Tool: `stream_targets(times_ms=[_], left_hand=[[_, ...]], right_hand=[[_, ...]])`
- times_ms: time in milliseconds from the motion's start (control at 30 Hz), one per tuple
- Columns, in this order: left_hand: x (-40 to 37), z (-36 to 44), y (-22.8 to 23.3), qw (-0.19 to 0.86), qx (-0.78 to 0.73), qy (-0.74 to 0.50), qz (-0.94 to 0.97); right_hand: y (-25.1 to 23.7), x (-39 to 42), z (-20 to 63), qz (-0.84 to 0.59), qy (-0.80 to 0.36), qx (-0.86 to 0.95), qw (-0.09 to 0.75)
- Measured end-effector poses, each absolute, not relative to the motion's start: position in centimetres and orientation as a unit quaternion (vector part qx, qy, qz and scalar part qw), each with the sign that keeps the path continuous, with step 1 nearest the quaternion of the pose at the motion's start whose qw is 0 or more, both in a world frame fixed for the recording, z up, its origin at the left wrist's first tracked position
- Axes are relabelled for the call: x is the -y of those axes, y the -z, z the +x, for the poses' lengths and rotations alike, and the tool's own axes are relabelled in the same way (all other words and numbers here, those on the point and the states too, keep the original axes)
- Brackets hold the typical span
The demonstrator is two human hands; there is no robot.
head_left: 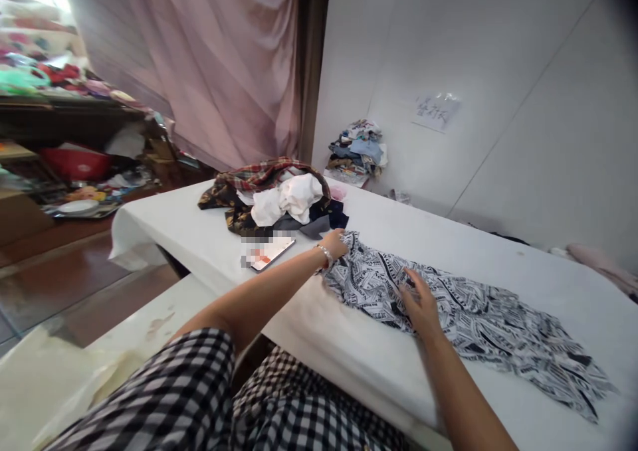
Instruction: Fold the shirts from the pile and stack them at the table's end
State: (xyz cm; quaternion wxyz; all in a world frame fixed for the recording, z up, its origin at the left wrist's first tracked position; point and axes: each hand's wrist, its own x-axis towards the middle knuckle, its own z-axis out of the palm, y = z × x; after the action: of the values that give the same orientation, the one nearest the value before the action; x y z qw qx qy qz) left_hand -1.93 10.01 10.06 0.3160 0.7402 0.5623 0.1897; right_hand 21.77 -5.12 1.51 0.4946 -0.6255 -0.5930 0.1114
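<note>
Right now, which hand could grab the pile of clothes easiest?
Probably the left hand: it grips the patterned cloth's far edge, right beside the clothes pile. The right hand lies flat mid-cloth, farther away.

A heap of clothes (279,195) and a phone (269,252) lie on the white table (199,232)

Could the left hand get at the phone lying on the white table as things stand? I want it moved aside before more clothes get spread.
Probably yes: the left hand rests on the black-and-white patterned garment, and only bare white table separates it from the flat phone.
</note>
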Motion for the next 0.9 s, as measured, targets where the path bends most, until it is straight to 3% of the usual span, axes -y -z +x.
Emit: stream_targets(times_ms=[200, 333, 467, 567, 733, 900], left_hand=[[-8.7, 6.0, -12.2, 0.345, -0.483, -0.187, 0.783], [-5.4, 12.6, -11.1, 0.403, -0.422, -0.148, 0.798], [-4.1, 13.9, -10.3, 0.458, -0.373, -0.131, 0.796], [-6.2, 11.0, -10.2, 0.430, -0.407, -0.169, 0.788], [-9.2, 5.7, -8.5, 0.383, -0.529, -0.127, 0.747], [-8.2, 6.0, -5.8, 0.380, -0.539, -0.091, 0.746]], right_hand=[[-3.0, 5.0, 22.5, -0.544, -0.270, 0.363, 0.707], [-3.0, 4.6, 25.0, -0.531, -0.303, 0.253, 0.750], [-2.1, 4.3, 27.6, -0.592, -0.271, 0.196, 0.733], [-1.5, 4.3, 28.3, -0.616, -0.270, 0.199, 0.712], [-1.3, 4.5, 28.0, -0.681, -0.240, 0.322, 0.612], [-0.8, 4.5, 28.0, -0.725, -0.202, 0.392, 0.528]])
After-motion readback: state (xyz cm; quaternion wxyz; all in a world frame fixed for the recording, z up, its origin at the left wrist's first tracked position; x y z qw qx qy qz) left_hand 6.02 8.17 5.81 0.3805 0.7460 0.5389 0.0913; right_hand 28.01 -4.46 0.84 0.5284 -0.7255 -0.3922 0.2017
